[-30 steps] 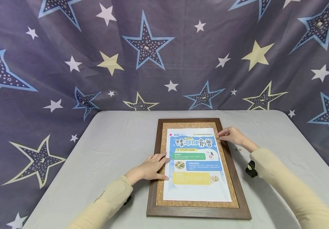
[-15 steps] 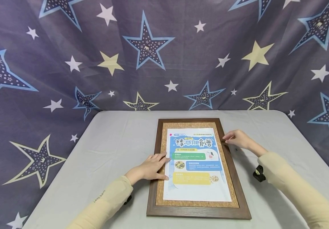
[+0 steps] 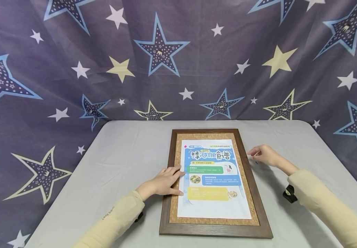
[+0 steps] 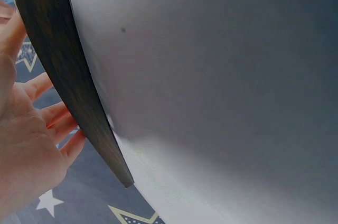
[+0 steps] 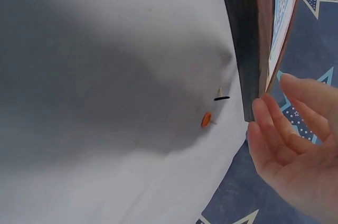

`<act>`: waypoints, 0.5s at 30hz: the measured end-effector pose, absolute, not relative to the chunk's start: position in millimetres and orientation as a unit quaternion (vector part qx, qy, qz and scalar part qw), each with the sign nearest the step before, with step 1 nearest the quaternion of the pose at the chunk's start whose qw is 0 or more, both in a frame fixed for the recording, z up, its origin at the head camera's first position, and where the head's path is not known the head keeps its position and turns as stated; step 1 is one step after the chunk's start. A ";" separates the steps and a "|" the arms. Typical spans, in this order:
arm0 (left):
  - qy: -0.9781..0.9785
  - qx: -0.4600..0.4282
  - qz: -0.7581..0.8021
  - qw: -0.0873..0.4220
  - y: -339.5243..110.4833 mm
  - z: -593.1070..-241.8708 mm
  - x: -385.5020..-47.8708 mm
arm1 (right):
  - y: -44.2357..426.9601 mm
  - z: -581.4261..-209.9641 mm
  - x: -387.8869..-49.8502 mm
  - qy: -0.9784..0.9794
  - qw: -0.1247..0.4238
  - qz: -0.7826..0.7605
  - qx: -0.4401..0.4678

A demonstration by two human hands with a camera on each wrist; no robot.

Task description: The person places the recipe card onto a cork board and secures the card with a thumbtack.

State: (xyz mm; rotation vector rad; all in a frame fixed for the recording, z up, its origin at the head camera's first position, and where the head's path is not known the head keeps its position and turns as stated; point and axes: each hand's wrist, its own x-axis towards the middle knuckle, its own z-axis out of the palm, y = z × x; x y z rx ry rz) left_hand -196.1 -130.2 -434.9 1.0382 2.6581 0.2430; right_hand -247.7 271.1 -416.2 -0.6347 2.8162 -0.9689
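A printed poster (image 3: pixel 213 206) lies on a cork board (image 3: pixel 256 220) with a dark wooden frame (image 3: pixel 215 229). A pink thumbtack (image 3: pixel 185 146) is in its upper left corner; a small pale green spot, probably another tack, shows at the upper right. My left hand (image 3: pixel 162 182) rests across the frame's left side, spread fingertips on the poster's left edge. Just right of the frame is my right hand (image 3: pixel 266 155), fingers gently bent, with nothing seen in them. Near it on the table lie a black thumbtack (image 5: pixel 222 98) and an orange thumbtack (image 5: pixel 206 120).
A pale grey cloth covers the table (image 3: pixel 128 144) around the board. Behind and at the sides hangs a dark curtain (image 3: pixel 197 75) printed with stars. A black wrist device (image 3: pixel 289 194) sits under the right sleeve.
My right hand has moved from the poster's upper right corner rightward and slightly down, off the frame to the table beside it. My left hand stays in place.
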 end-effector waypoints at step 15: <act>0.920 0.356 0.086 0.143 -129.7 -434.3 -196.1 | 285.4 -421.5 -234.8 0.927 0.038 -0.305 -0.215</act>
